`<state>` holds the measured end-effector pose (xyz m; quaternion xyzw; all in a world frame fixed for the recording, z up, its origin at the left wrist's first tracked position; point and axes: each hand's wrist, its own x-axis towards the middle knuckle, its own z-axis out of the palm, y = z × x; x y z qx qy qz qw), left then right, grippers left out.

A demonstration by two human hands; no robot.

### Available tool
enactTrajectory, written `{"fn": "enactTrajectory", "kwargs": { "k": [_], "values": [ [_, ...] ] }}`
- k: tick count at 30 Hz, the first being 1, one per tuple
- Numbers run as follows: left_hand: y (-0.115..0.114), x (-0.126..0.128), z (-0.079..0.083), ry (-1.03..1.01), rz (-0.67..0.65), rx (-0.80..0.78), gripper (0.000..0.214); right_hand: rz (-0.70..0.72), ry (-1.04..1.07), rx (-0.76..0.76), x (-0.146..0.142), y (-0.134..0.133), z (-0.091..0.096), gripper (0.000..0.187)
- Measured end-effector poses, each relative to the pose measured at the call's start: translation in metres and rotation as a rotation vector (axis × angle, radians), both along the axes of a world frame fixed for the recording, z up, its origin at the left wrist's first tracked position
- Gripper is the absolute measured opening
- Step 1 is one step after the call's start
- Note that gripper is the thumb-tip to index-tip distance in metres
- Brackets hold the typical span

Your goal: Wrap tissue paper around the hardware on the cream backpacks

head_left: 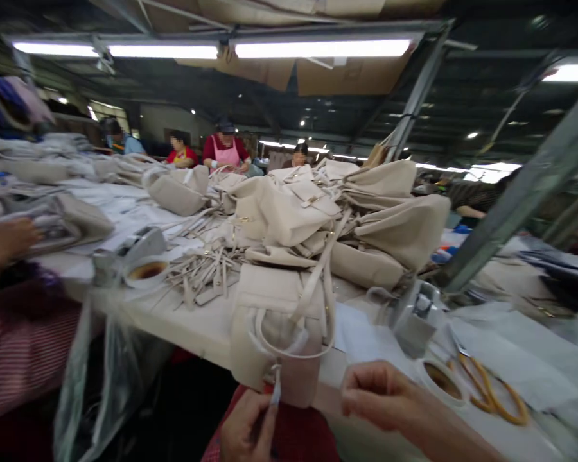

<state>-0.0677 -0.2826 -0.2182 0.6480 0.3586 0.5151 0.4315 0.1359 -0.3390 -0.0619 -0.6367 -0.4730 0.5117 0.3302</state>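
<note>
A beige handbag [255,301] stands on the table's front edge, its looped strap [313,289] lying over it. Below the bag's front, my left hand [245,427] pinches a narrow whitish strip [276,385] whose upper end meets a small metal fitting on the bag. To the right, apart from the bag, my right hand [380,398] hovers with its fingers curled in. Whatever lies between those fingertips, if anything, is too blurred to see.
More beige bags [279,212] and loose straps [207,273] pile up behind. At right are a tape dispenser [417,317], a tape roll [440,380] and yellow-handled scissors [491,394]. A plastic bag [110,385] hangs left, near a co-worker's hand [9,240]. A metal post [520,192] slants at right.
</note>
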Motion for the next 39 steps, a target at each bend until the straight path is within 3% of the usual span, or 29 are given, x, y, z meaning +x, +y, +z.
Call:
{"fn": "enactTrajectory", "kwargs": {
  "k": [2,5,10,15,17,22,25,28,33,39],
  "values": [
    [0.000,-0.004,-0.005,0.070,0.035,0.086,0.030,0.147,0.164,-0.030,-0.032,0.006,-0.010,0.029],
    [-0.002,-0.006,-0.007,0.130,0.077,0.200,0.024,0.209,0.198,0.009,-0.059,0.021,-0.037,0.020],
    [-0.006,-0.008,-0.008,0.208,0.159,0.318,0.020,0.167,0.054,0.005,-0.056,0.047,-0.078,0.027],
    [-0.010,-0.006,-0.011,0.179,0.254,0.410,0.020,0.174,0.020,-0.023,-0.051,0.050,-0.087,0.026],
    [-0.010,-0.005,-0.009,0.105,0.190,0.286,0.025,0.160,-0.001,-0.027,-0.051,0.048,-0.086,0.028],
    [-0.003,-0.006,0.002,-0.241,-0.098,-0.466,0.039,0.087,0.137,-0.090,-0.053,0.042,-0.094,0.028],
    [0.000,-0.007,0.002,-0.432,-0.187,-0.712,0.045,0.028,0.309,-0.055,-0.061,0.040,-0.101,0.036],
    [0.001,-0.006,-0.004,-0.530,-0.201,-0.819,0.049,-0.049,0.443,-0.076,-0.072,0.041,-0.110,0.040],
    [-0.002,-0.001,-0.011,-0.625,-0.139,-0.842,0.057,-0.214,0.624,-0.023,-0.083,0.049,-0.129,0.048],
    [-0.006,0.002,-0.006,-0.721,-0.105,-0.774,0.056,-0.253,0.830,-0.087,-0.084,0.050,-0.114,0.045]
  ]
}}
